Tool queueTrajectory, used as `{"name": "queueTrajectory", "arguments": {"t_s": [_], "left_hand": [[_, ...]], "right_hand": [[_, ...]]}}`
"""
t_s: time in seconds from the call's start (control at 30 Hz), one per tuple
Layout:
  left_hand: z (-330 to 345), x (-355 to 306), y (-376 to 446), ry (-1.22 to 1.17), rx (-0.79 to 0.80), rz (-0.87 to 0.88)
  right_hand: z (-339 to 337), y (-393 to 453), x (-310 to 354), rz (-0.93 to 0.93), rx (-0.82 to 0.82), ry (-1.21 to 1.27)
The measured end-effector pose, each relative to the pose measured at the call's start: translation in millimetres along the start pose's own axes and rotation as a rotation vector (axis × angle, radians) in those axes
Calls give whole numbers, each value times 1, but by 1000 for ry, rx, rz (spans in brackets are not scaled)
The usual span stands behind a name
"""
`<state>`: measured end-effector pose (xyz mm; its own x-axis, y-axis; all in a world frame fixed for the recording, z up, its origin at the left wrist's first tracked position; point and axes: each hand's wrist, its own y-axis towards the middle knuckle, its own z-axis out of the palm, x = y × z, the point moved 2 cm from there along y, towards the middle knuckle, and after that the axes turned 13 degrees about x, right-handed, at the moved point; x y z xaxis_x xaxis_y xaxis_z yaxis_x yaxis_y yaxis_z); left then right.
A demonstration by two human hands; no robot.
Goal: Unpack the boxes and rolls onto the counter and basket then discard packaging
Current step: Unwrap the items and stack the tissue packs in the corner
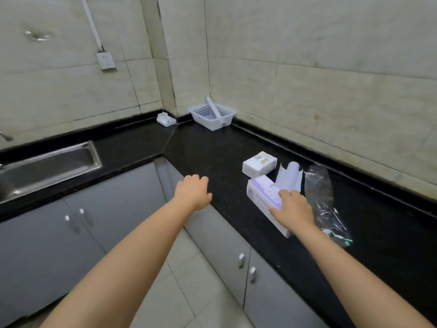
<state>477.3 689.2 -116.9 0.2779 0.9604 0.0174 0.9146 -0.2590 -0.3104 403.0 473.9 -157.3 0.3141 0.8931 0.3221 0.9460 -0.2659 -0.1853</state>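
Two hands, right hand (293,205) on purple box (262,195)

On your surface (212,147), the basket (212,114) sits in the far corner with a roll (214,107) in it. Nearer you lie two boxes (259,163) (262,197) (one behind the other), the wrapper (324,197) to their right.

The right hand (294,207) is covering the near part of the purple-and-white box (262,192), whose print is reading too blurred to decipher, while the left frame edge is cutting off the sink (54,166).
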Motion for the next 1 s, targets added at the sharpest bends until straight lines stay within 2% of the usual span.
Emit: {"name": "queueTrajectory", "arguments": {"t_s": [0.2, 0.37, 0.57, 0.83, 1.0], "left_hand": [[28, 33, 79, 43, 135, 14], [13, 41, 156, 52, 164, 29], [8, 34, 240, 53, 173, 105], [27, 8, 321, 105, 271, 327], [31, -13, 368, 73, 202, 562]], "right_hand": [[43, 87, 20, 29, 95, -27], [66, 165, 38, 40, 106, 18], [81, 216, 45, 65, 56, 30], [105, 236, 34, 117, 96, -18], [105, 234, 37, 164, 7, -105]]}}
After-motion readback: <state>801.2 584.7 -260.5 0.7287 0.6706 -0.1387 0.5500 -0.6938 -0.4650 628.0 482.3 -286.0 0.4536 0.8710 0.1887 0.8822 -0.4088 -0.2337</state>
